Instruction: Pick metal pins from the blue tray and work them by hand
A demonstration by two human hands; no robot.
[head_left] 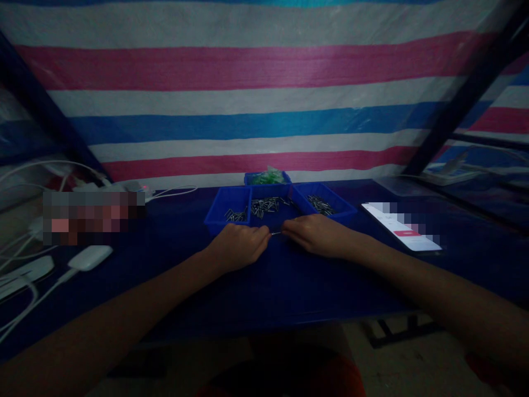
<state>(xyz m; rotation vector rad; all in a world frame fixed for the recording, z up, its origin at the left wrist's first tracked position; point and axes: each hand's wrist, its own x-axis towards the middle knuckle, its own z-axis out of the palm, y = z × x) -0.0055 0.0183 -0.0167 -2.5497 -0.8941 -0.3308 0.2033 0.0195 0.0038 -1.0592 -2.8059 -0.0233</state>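
One piece is in hand and looks part-handled: a thin metal piece (276, 234) bridges the short gap between the left hand (242, 245) and the right hand (318, 234), above the counter (289, 292), at six o'clock from the middle tray (270, 191). Each grip is pinched on an end of it. How much is done is hard to judge, since similar metal pieces lie in three places and nothing shows which are finished; plenty seem left either way. Counted, there are two hands, one held piece and four blue trays: the middle tray at twelve o'clock from the held piece, the left tray (221, 201) between ten and eleven, the right tray (343, 207) between one and two, and a rear tray (248, 179) at twelve, farther off. The front three carry one heap each, the middle one spread widest, all too dark and tangled to number piece by piece. The rear tray has green material, its count unclear. One phone (425, 242) lies near three o'clock, one white adapter (91, 258) near nine.
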